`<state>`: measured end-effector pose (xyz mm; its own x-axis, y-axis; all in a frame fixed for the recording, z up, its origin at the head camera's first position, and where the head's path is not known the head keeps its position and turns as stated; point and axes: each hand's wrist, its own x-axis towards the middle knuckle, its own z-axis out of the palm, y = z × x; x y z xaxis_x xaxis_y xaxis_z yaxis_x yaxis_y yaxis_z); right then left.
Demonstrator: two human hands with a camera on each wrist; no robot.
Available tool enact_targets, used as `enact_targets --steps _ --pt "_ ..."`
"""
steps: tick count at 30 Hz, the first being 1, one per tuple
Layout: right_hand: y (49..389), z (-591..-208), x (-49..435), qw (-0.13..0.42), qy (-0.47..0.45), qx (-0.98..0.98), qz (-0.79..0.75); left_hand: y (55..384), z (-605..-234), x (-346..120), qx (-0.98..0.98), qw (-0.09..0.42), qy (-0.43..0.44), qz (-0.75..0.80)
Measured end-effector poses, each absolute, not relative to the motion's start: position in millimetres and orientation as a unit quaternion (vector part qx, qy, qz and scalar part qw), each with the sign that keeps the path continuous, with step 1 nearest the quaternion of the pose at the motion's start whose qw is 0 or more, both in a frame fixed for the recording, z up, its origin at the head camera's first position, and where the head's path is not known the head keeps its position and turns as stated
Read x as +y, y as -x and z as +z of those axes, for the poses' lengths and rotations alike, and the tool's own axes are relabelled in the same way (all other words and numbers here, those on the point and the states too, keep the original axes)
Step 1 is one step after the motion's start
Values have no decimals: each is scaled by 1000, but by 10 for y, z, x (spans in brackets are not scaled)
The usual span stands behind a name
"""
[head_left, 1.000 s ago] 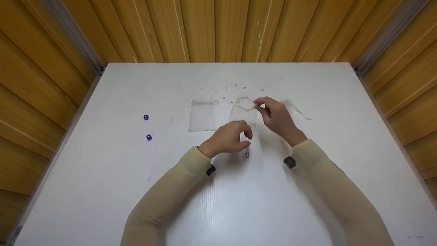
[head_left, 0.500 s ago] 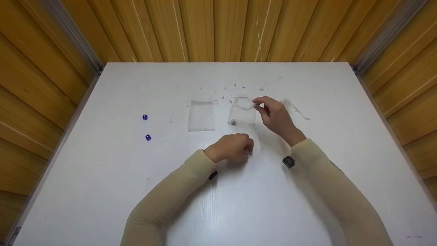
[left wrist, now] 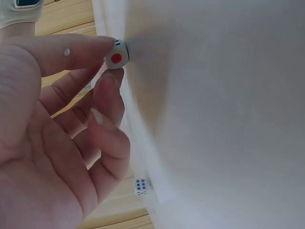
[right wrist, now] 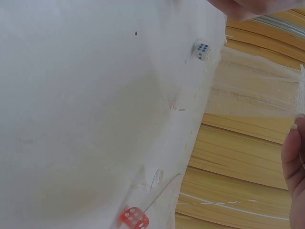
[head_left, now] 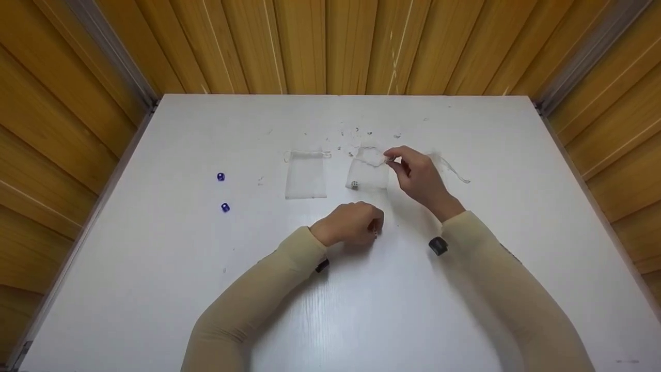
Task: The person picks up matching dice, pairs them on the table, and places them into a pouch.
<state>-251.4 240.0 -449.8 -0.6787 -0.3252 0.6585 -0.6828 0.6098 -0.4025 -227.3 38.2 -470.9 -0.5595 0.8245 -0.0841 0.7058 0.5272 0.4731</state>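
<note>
Head view: pinching a white cubic die in the left hand, low at the white table near a sheer white mesh bag, and pinching that bag's rim in the right hand, best done lightly, mouth wide.

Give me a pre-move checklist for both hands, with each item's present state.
1. Left grip pinches a white die: ok.
2. Right grip pinches the mesh bag at its mouth: ok.
3. Bag mouth spread open: ok.
4. Other white die at the bag's bottom corner: ok.
5. Pinched die at the bag mouth: not ok, short of it.
6. Pinched die lifted off the table: cannot tell.
</note>
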Motion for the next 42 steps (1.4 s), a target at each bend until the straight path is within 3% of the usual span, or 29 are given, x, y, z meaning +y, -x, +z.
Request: enact_targets --steps 9,21,30,42 --pt "2533 -4506 2427 280 -299 -850 332 2331 -4630 368 853 110 -452 235" --pt "2562 -4517 2412 289 -300 -849 327 2475 -4389 292 835 -9 -445 324" --pt "2586 -4533 2399 281 -307 -850 324 2561 -4158 240 833 -49 -433 339" --pt "2579 -4540 2383 278 -304 -850 327 2729 -4031 325 835 -142 -375 377"
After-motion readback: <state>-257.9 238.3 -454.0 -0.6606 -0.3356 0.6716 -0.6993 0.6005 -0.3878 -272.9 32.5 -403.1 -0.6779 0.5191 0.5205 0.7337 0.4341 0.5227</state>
